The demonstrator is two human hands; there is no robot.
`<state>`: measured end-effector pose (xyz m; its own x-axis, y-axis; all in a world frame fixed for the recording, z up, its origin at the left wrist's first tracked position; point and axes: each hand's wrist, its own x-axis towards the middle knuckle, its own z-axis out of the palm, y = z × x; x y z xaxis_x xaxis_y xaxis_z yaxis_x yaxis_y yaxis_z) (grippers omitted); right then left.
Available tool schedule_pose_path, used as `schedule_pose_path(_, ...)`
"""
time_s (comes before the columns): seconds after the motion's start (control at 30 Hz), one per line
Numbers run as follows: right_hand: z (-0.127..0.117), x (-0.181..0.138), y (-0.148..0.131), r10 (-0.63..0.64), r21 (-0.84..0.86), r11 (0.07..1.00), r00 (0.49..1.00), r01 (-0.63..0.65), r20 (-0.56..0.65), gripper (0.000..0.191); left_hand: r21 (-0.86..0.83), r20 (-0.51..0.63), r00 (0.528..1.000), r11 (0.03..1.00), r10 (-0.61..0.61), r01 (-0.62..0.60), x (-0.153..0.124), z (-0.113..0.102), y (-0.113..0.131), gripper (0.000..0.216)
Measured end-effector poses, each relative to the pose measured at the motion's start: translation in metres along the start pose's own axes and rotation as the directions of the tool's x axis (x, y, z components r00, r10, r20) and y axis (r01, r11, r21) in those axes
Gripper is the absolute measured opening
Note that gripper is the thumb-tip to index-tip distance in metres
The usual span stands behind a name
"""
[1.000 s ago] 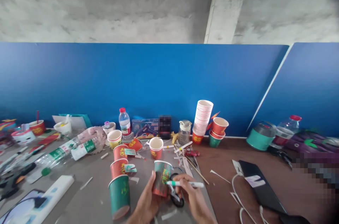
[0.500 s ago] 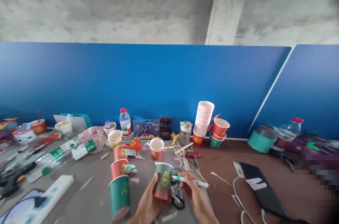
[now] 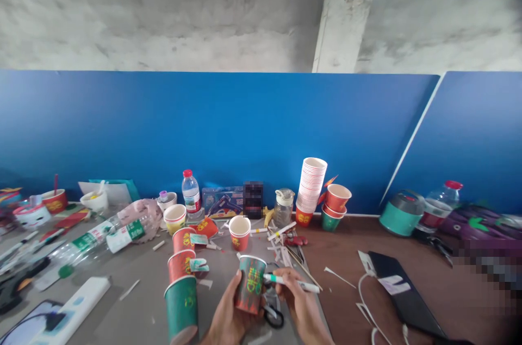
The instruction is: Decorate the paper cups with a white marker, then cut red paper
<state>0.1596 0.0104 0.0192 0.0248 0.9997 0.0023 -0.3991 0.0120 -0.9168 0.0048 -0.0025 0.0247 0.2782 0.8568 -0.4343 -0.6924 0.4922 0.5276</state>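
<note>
My left hand point(image 3: 230, 309) is closed around a paper cup point(image 3: 250, 284), dark green above and reddish toward its base, with yellow lettering. The cup is held nearly upright, its white rim on top. In my right hand point(image 3: 299, 301) a white marker pen point(image 3: 299, 284) with a green tip end is pinched, the tip at the cup's right side; whether it touches cannot be made out. Beneath the hands lies a pair of scissors point(image 3: 274, 316) with black handles, partly hidden. To the left stand a green paper cup point(image 3: 182, 307) and red paper cups point(image 3: 179, 264) in a row.
Behind the hands stands a red cup point(image 3: 240, 236). Farther back are a glass jar point(image 3: 283, 206), a tall stack of paper cups point(image 3: 312, 184) and a water bottle point(image 3: 191, 192). A power strip point(image 3: 77, 309) lies at left, a black tablet-like slab point(image 3: 402, 290) with a white cable at right.
The view has shifted slightly, so most things sit a little lower and to the left. Both hands keep their hold on the cup and marker, with almost the same pose.
</note>
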Motion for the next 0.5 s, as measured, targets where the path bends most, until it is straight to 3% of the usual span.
schedule_pose_path(0.17,0.004,-0.008,-0.001,0.106,-0.057,0.994,0.982,-0.098,0.155,0.037,-0.006,-0.015,0.999,0.999,0.047,-0.047,0.0,-0.001,0.001,0.036)
schedule_pose_path(0.37,-0.001,-0.002,-0.001,-0.048,-0.056,0.997,0.999,0.046,-0.021,0.033,0.01,0.029,0.999,0.999,0.031,-0.031,0.006,-0.005,-0.005,0.037)
schedule_pose_path(0.5,0.002,-0.007,-0.002,0.064,-0.088,0.995,0.988,-0.052,0.138,0.035,-0.029,0.043,0.999,0.999,0.028,-0.027,0.011,-0.011,-0.006,0.039)
